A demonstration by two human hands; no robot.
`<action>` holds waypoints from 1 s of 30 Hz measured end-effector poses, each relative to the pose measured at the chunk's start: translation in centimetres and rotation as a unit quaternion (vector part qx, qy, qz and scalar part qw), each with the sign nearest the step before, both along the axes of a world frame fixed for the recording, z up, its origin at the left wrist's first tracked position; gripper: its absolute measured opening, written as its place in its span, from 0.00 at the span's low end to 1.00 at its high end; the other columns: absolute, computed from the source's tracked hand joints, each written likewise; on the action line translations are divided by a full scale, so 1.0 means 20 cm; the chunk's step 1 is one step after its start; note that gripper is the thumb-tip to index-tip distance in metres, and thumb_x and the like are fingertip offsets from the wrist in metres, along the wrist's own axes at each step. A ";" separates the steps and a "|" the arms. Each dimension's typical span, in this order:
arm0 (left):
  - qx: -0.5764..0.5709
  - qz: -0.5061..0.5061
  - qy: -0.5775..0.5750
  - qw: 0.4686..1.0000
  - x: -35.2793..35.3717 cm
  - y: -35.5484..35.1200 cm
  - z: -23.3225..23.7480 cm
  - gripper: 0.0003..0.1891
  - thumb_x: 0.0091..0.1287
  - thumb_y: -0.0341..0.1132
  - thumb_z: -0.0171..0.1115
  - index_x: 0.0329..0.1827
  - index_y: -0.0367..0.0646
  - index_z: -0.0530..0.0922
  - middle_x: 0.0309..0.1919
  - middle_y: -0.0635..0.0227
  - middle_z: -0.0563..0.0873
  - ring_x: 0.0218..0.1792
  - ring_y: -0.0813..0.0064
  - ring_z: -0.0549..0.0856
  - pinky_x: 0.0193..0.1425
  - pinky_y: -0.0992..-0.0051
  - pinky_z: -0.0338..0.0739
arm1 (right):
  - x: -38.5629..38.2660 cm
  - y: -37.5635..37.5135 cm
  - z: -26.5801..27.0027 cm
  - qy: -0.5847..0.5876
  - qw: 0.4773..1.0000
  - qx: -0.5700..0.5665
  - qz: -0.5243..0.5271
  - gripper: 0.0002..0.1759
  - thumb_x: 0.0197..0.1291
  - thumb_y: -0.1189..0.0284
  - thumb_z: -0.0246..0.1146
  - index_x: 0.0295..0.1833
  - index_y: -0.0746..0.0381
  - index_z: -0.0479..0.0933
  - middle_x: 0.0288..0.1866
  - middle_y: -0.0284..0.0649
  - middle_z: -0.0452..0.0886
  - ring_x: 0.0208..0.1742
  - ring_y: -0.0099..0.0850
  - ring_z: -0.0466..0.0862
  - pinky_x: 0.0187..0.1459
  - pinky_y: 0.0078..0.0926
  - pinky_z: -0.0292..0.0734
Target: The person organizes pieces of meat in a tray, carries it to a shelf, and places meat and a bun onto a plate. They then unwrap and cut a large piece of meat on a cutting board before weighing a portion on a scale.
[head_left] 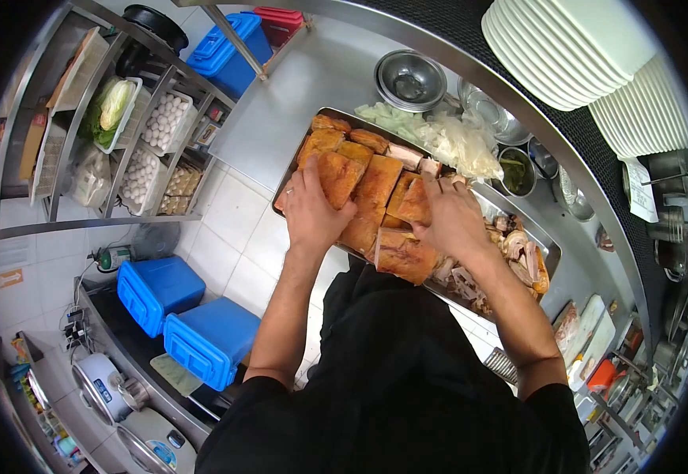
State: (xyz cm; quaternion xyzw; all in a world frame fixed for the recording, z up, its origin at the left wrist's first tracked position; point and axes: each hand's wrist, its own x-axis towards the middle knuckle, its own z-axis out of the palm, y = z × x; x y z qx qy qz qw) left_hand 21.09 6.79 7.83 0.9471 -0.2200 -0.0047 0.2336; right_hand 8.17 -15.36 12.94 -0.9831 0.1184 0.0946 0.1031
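Several golden-brown slabs of what looks like roast pork (pixel 371 199) lie piled in a metal tray (pixel 277 188) in front of my body. My left hand (pixel 311 212) is curled around the edges of a slab (pixel 339 175) on the tray's left side, thumb on its near right edge. On the right, my right hand (pixel 453 221) grips a smaller slab (pixel 416 202), its fingers over the far side and the thumb at the near edge. Another slab (pixel 405 254) lies close to me, below that thumb. The undersides of the held pieces are hidden.
Right of the slabs, a second tray (pixel 551 254) holds chopped meat and bones. Clear plastic bags (pixel 464 144) and metal bowls (pixel 411 79) sit behind. Stacked white plates (pixel 565 47) stand on an overhead shelf. Blue lidded bins (pixel 209 336) and an egg rack (pixel 168 118) are at left.
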 end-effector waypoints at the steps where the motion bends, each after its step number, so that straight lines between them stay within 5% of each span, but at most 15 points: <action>1: -0.020 -0.003 -0.002 1.000 0.01 0.02 0.00 0.53 0.48 0.42 0.78 0.80 0.40 0.62 0.61 0.49 0.79 0.64 0.48 0.79 0.70 0.51 0.71 | 0.01 0.00 0.00 -0.008 1.000 -0.012 0.002 0.51 0.55 0.54 0.78 0.78 0.69 0.67 0.61 0.54 0.84 0.65 0.50 0.83 0.67 0.43 0.77; 5: -0.095 0.014 0.011 0.995 0.05 0.06 0.02 0.51 0.50 0.41 0.78 0.80 0.41 0.63 0.61 0.49 0.78 0.64 0.48 0.78 0.69 0.51 0.72 | 0.06 -0.05 0.10 0.001 0.977 0.163 -0.139 0.49 0.58 0.47 0.74 0.74 0.71 0.69 0.51 0.58 0.89 0.53 0.51 0.91 0.58 0.45 0.85; 8: -0.073 0.021 0.024 0.997 0.08 0.07 -0.02 0.52 0.52 0.43 0.81 0.81 0.42 0.62 0.62 0.49 0.77 0.66 0.47 0.76 0.71 0.50 0.71 | 0.11 -0.10 0.02 -0.041 0.937 0.289 -0.193 0.50 0.57 0.45 0.74 0.73 0.72 0.70 0.53 0.62 0.88 0.55 0.52 0.90 0.60 0.44 0.83; 17: -0.104 -0.016 -0.005 0.994 0.10 0.11 -0.15 0.55 0.56 0.56 0.81 0.82 0.40 0.63 0.67 0.45 0.75 0.66 0.45 0.76 0.71 0.50 0.72 | 0.32 0.17 0.05 0.003 0.946 0.272 -0.176 0.44 0.69 0.47 0.67 0.75 0.71 0.68 0.50 0.61 0.88 0.53 0.57 0.89 0.58 0.46 0.83; 22: -0.061 -0.044 -0.010 0.997 0.03 0.13 -0.02 0.57 0.57 0.62 0.79 0.83 0.39 0.61 0.71 0.41 0.72 0.69 0.40 0.73 0.73 0.46 0.69 | 0.10 0.13 0.08 0.011 0.971 0.235 -0.031 0.44 0.65 0.48 0.71 0.76 0.68 0.68 0.58 0.57 0.85 0.60 0.56 0.86 0.63 0.48 0.80; 27: -0.075 -0.097 -0.068 0.990 0.05 0.05 0.02 0.51 0.58 0.68 0.74 0.81 0.49 0.69 0.74 0.44 0.71 0.77 0.44 0.68 0.82 0.34 0.50 | -0.18 0.17 0.12 0.043 0.978 0.095 0.181 0.55 0.53 0.52 0.81 0.81 0.64 0.64 0.74 0.53 0.74 0.75 0.49 0.74 0.74 0.49 0.70; 30: -0.044 -0.155 -0.077 0.984 0.07 -0.08 0.05 0.47 0.60 0.71 0.69 0.77 0.51 0.75 0.73 0.49 0.74 0.79 0.48 0.67 0.83 0.31 0.42 | -0.21 0.18 0.02 0.022 0.975 0.062 0.213 0.60 0.48 0.53 0.83 0.83 0.61 0.62 0.76 0.48 0.73 0.77 0.48 0.70 0.79 0.50 0.63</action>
